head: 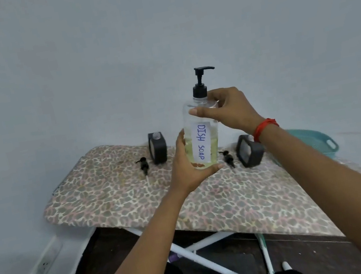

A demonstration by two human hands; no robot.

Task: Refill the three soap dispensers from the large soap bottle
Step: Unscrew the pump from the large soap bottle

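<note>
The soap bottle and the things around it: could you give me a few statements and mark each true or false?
1. Both hands hold the soap bottle. True: the left hand cups its base, the right hand grips near the top.
2. The bottle's label reads HAND SOAP. False: it reads DISH SOAP.
3. The bottle's pump is off. False: it is on the neck.
4. Two loose pumps lie on the patterned board. True: one at left, one at right.
5. The bottle is full. False: liquid fills only the lower part.
</note>
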